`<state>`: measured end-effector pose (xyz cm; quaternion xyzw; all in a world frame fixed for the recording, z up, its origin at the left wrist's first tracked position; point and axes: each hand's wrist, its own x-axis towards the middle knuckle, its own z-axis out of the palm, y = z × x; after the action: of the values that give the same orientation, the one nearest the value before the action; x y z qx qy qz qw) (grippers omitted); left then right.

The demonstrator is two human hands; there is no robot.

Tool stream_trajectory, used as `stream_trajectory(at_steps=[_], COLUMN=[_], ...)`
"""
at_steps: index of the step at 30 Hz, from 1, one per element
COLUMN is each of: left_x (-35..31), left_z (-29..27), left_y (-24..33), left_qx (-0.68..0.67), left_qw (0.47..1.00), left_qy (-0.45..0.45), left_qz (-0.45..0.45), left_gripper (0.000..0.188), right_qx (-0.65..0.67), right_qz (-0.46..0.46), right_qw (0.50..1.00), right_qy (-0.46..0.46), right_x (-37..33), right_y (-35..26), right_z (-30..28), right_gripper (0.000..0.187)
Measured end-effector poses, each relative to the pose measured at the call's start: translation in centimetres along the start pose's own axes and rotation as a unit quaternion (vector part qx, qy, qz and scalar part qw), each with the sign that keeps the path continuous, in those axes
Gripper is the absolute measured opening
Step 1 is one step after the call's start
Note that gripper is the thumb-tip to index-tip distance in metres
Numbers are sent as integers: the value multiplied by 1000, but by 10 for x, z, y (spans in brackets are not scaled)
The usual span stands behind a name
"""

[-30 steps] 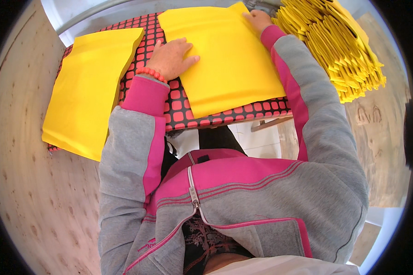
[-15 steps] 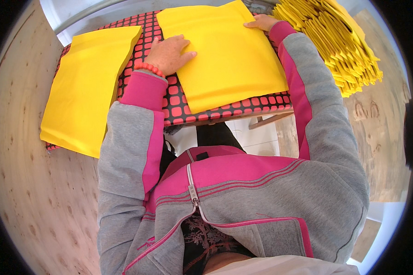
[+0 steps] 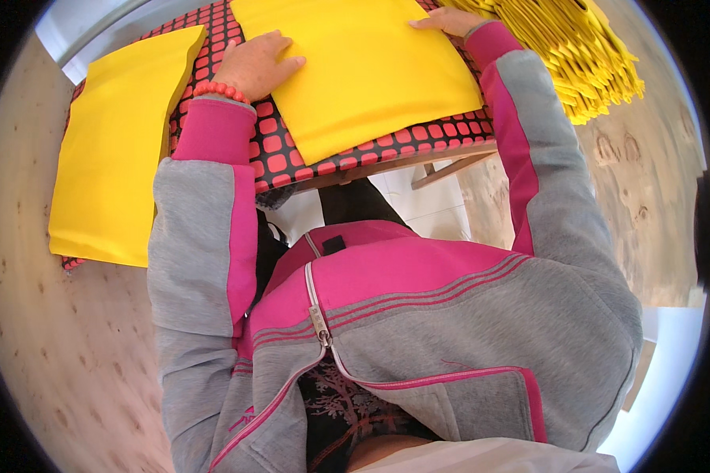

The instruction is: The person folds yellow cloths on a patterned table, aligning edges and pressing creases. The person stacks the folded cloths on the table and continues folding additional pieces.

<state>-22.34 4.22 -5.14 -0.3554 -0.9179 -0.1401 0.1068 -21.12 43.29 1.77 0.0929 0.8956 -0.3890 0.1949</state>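
A flat yellow cloth-like piece (image 3: 363, 79) lies on the table before me; its far edge is cut off by the picture. My left hand (image 3: 252, 65), with a red bead bracelet (image 3: 222, 91) at the wrist, rests on its left edge, fingers spread. At the far right edge my right hand (image 3: 447, 21) touches the piece, thumb stretched out over it; the rest of its fingers show only in part. A second yellow piece (image 3: 122, 150) lies left of my left forearm, slightly wavy along its right side.
The table has a red-and-black patterned cover (image 3: 272, 150) and a wooden frame (image 3: 386, 164). Right of my right arm stands a thick stack of folded yellow pieces (image 3: 584, 63). Wooden boards (image 3: 87, 347) lie at the left and right, with white floor tiles below the table.
The whole view has shifted, so the table and both pieces sit higher and further left. Both hands stay on the middle piece, nearly in the same places on it.
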Motion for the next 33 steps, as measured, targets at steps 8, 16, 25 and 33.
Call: stream_trajectory(at_steps=[8,16,25,33], left_x=[5,6,4,4], left_z=[10,7,-2,-1], left_y=[-8,-12,-4,-3], left_qx=[21,-9,17,1], left_qw=[1000,1000,999,1000], left_qy=[4,1,40,-16], left_qz=[8,11,17,15], left_gripper=[60,63,63,69], right_qx=[37,-22,-555,-123], right_qz=[-29,-55,-318,-9], right_qw=[998,994,728,992], right_qy=[-48,-91,247,0], right_x=[-45,-54,-68,-97], right_y=[34,41,39,30], right_z=[5,4,44,21], right_gripper=[46,46,39,43])
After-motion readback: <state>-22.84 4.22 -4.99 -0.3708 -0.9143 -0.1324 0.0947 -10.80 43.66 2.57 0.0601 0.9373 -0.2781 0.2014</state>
